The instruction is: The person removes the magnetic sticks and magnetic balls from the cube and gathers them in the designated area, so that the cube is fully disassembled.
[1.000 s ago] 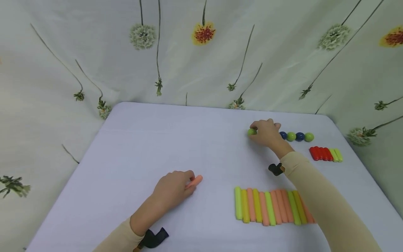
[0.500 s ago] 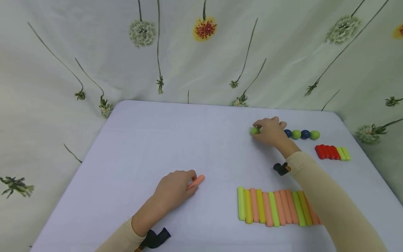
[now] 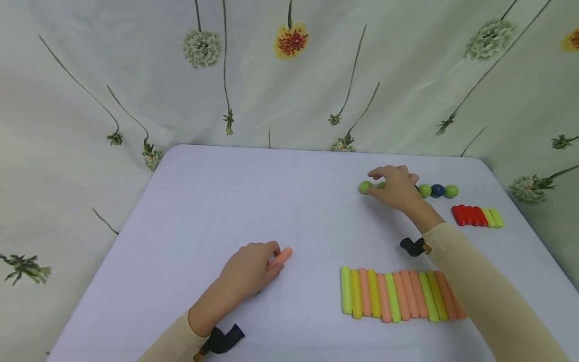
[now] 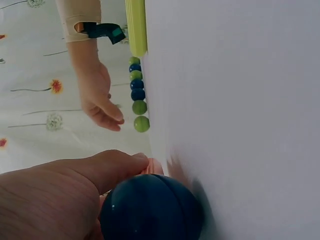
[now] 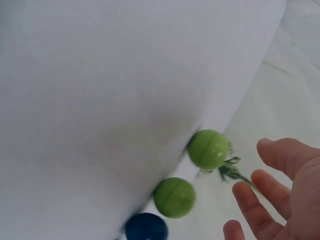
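Note:
My left hand [image 3: 248,271] rests low over the table, pinching a peach-coloured stick [image 3: 281,257] between thumb and fingers. A dark blue ball [image 4: 150,207] sits by the palm in the left wrist view; whether fingers hold it is hidden. At the back right, my right hand [image 3: 397,187] hovers over a row of green and blue balls with its fingers spread. The leftmost green ball [image 3: 365,187] lies beside its thumb. In the right wrist view that end green ball [image 5: 208,150] stands slightly apart from a second green ball [image 5: 174,198], followed by a blue one [image 5: 146,227]. The fingers touch none there.
A row of peach, yellow and lime sticks [image 3: 391,296] lies at the front right, partly under the right sleeve [image 3: 488,296]. Shorter red sticks [image 3: 469,215] and lime ones [image 3: 492,217] lie near the right edge. A flowered cloth [image 3: 253,100] hangs behind the white table [image 3: 249,196].
My right hand has let go of the leftmost green ball, opened its fingers and drawn slightly right, uncovering another green ball. The left hand still holds the peach stick in place.

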Motion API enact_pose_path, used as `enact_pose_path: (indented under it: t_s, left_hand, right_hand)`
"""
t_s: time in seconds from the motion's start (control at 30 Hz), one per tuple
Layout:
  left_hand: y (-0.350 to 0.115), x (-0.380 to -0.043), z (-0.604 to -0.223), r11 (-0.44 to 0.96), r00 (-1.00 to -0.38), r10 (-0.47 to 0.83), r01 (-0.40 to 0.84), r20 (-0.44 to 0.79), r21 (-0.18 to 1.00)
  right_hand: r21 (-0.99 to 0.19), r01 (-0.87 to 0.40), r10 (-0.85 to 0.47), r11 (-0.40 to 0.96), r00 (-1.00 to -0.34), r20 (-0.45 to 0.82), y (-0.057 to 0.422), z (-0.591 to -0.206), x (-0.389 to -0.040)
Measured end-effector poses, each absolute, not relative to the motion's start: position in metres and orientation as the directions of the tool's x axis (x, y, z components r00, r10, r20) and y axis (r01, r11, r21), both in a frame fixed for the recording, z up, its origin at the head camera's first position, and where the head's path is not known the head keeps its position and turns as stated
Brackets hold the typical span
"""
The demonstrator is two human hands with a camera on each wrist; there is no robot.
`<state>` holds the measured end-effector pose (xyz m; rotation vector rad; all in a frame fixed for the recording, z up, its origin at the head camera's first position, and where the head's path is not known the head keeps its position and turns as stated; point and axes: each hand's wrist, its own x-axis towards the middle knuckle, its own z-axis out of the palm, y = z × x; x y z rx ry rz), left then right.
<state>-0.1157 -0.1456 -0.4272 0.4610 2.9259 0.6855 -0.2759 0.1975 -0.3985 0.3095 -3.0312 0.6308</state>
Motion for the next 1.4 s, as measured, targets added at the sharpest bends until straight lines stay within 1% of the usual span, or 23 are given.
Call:
enact_pose_path:
  t_s: [0.13, 0.2, 0.3, 0.37, 0.43, 0.53, 0.67, 0.73, 0.77, 0.83, 0.9, 0.97, 1.07, 1.2, 1.3, 1.4]
  left_hand:
    - [-0.147, -0.118, -0.427, 0.851, -0.945, 0.324, 0.274, -0.037, 0.449]
    - [-0.147, -0.118, -0.427, 0.839, -0.932, 0.362, 0.323, -0.005, 0.437]
    - [-0.146, -0.117, -0.427, 0.804, -0.875, 0.475, 0.475, 0.094, 0.359]
    - [-0.145, -0.115, -0.428, 0.771, -0.818, 0.554, 0.575, 0.158, 0.274]
    - [-0.145, -0.113, -0.429, 0.738, -0.764, 0.613, 0.645, 0.203, 0.199]
    - [-0.144, -0.111, -0.430, 0.705, -0.721, 0.654, 0.691, 0.229, 0.158]
    - [-0.144, -0.112, -0.431, 0.677, -0.693, 0.675, 0.718, 0.255, 0.161]
    - [-0.145, -0.113, -0.431, 0.685, -0.703, 0.654, 0.707, 0.278, 0.176]
    - [-0.145, -0.113, -0.431, 0.698, -0.721, 0.629, 0.689, 0.292, 0.197]
    - [-0.145, -0.112, -0.432, 0.739, -0.777, 0.542, 0.622, 0.320, 0.258]
    - [-0.143, -0.110, -0.432, 0.794, -0.851, 0.417, 0.512, 0.320, 0.327]
    - [-0.140, -0.108, -0.434, 0.839, -0.912, 0.292, 0.389, 0.289, 0.380]
    - [-0.136, -0.106, -0.436, 0.883, -0.966, 0.166, 0.235, 0.199, 0.405]
    - [-0.128, -0.106, -0.439, 0.898, -0.988, 0.120, 0.148, 0.093, 0.414]
    - [-0.123, -0.108, -0.440, 0.880, -0.989, 0.136, 0.146, 0.055, 0.452]
    - [-0.118, -0.108, -0.439, 0.846, -0.983, 0.182, 0.176, 0.038, 0.504]
  right_hand:
    - [-0.371, -0.230, -0.198, 0.900, -0.973, 0.123, 0.193, -0.388, -0.257]
    - [-0.357, -0.256, -0.211, 0.898, -0.964, 0.159, 0.191, -0.385, -0.245]
    - [-0.359, -0.315, -0.255, 0.879, -0.945, 0.204, 0.185, -0.383, -0.228]
    - [-0.377, -0.357, -0.295, 0.855, -0.931, 0.214, 0.180, -0.384, -0.217]
    - [-0.401, -0.393, -0.333, 0.827, -0.918, 0.214, 0.174, -0.387, -0.207]
    - [-0.426, -0.431, -0.381, 0.795, -0.902, 0.203, 0.163, -0.391, -0.194]
    - [-0.432, -0.478, -0.433, 0.765, -0.878, 0.205, 0.151, -0.393, -0.180]
    - [-0.429, -0.499, -0.455, 0.753, -0.866, 0.209, 0.147, -0.394, -0.175]
    - [-0.427, -0.508, -0.464, 0.748, -0.860, 0.211, 0.144, -0.394, -0.174]
    - [-0.423, -0.523, -0.478, 0.740, -0.851, 0.217, 0.141, -0.393, -0.171]
    - [-0.421, -0.534, -0.486, 0.733, -0.845, 0.224, 0.137, -0.392, -0.170]
    - [-0.419, -0.543, -0.495, 0.728, -0.839, 0.226, 0.131, -0.391, -0.170]
    - [-0.412, -0.558, -0.516, 0.720, -0.828, 0.221, 0.123, -0.390, -0.171]
    - [-0.404, -0.577, -0.556, 0.710, -0.811, 0.181, 0.109, -0.390, -0.173]
    - [-0.398, -0.592, -0.600, 0.701, -0.791, 0.120, 0.100, -0.390, -0.175]
    - [-0.426, -0.591, -0.644, 0.685, -0.765, 0.025, 0.090, -0.391, -0.177]
